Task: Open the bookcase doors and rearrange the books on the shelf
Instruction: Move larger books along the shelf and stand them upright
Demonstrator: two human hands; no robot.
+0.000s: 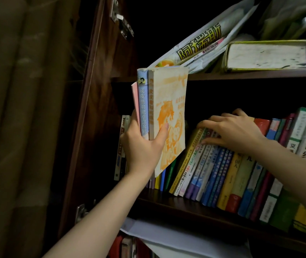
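My left hand [143, 148] grips a small stack of three paperbacks [164, 112] upright in front of the middle shelf's left end; the front one has a cream cover with an orange drawing. My right hand [232, 131] rests fingers-spread on the tops of a row of leaning books [215, 170] on the middle shelf [185, 205], pressing against them. The dark wooden bookcase door [92, 108] stands swung open at the left.
The upper shelf [260, 72] holds a thick flat-lying book [265, 54] and slanted magazines [200, 45]. A few books [122, 146] stand at the shelf's far left. Papers [176, 239] lie on the lower shelf. A curtain [18, 127] hangs left of the door.
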